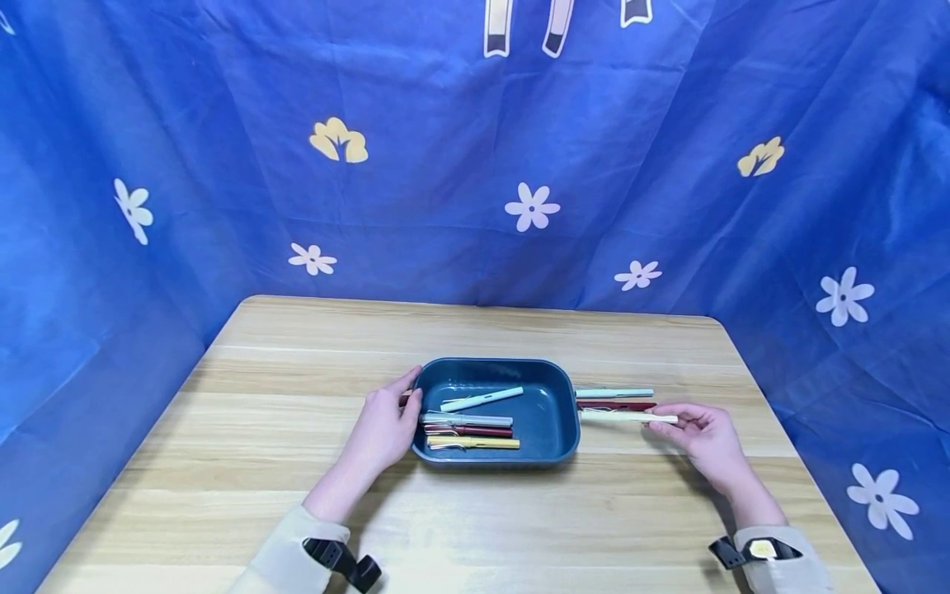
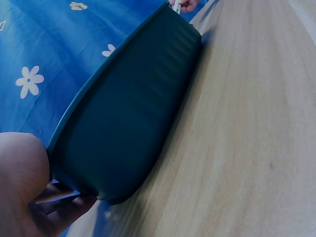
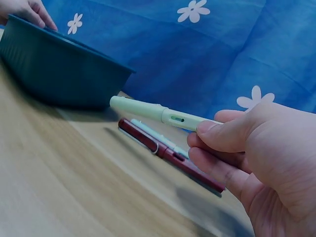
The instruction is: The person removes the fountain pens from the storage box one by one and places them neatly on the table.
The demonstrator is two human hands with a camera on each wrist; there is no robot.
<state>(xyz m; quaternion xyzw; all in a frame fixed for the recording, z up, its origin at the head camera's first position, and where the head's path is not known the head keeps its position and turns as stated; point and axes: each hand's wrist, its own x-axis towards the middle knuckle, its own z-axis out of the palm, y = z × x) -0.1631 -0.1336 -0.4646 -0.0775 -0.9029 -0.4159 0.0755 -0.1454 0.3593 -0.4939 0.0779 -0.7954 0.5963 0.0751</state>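
A dark teal plastic bin [image 1: 545, 412] stands on the table, with my left hand [image 1: 386, 421] gripping its left end, thumb at the rim and fingers lower on the wall. Inside it lie a pale blue pen [image 1: 482, 399], a silver pen [image 1: 482, 421], a dark red pen [image 1: 471, 431] and a yellow pen [image 1: 475, 443]. My right hand [image 1: 698, 433] pinches a pale green pen [image 3: 138, 108] by one end between thumb and fingers, raised over the table right of the bin. Below it, another dark red pen [image 3: 170, 156] and a light mint pen [image 3: 160, 138] lie side by side.
The wooden table [image 1: 297, 355] carries everything. A blue cloth [image 1: 445, 181] with white and yellow flower prints hangs around its back and sides. Dark straps with small devices [image 1: 757, 550] sit at both wrists over light sleeves.
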